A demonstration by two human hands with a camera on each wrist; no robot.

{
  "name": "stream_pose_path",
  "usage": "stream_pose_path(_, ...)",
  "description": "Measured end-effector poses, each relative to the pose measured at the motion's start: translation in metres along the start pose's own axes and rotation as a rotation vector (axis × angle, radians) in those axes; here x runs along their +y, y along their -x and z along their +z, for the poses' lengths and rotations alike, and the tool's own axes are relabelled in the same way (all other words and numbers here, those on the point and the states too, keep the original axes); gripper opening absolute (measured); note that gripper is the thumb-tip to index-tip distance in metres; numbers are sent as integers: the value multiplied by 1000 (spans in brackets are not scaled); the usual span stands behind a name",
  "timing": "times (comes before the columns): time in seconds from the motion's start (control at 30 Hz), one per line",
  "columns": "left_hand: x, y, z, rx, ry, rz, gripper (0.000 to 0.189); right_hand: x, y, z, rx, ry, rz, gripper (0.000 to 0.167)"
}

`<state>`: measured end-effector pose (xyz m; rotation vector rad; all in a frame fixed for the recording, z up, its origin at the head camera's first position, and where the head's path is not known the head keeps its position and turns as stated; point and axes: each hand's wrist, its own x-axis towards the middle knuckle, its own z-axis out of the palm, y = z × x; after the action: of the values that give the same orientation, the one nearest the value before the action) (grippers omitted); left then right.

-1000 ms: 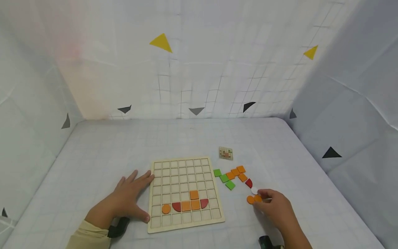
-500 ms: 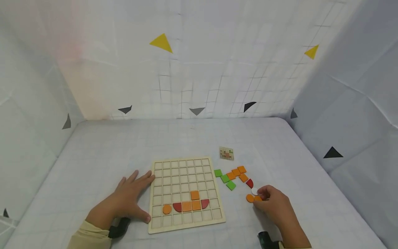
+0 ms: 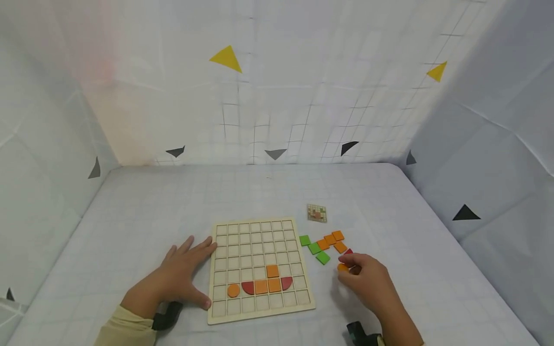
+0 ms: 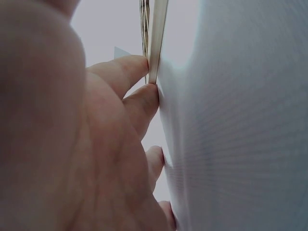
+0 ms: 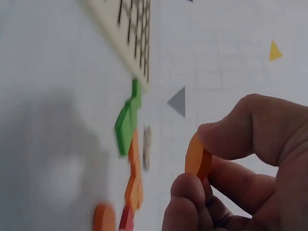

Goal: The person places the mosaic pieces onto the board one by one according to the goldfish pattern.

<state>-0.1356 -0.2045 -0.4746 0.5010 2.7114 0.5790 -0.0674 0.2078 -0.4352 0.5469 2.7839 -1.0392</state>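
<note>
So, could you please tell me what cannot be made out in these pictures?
- Small card, head view: its pattern is too small to read.
- Red piece by the fingers, head view: partly hidden by the right hand.
- Loose orange piece, right wrist view: cut off by the bottom edge.
- Board, left wrist view: cut off by the top edge.

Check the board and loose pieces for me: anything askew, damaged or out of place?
Nothing looks plainly damaged. The board sits slightly turned, its near edge slanting across the head view, and the loose green tiles and orange tiles to its right lie at uneven angles. That looks untidy rather than wrong.
</note>
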Motion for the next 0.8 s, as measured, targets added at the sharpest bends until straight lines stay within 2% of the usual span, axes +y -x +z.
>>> stream_pose_path(0.27,0,-2,2,-7,-8,-3,141,-26,0,20,-55,16,-164,13)
stream_pose_path(0.53,5,-2,-4,-7,-15,12,140,-34,-7,32,-63,82,-172,24)
stream_pose_path(0.67,4,0,-6,5,-24,12,140,-48,-12,44,-61,69,-273,26)
stream_pose_path(0.8,3,1,-3,-7,-3,7,140,-65,-20,58,-110,81,-373,28)
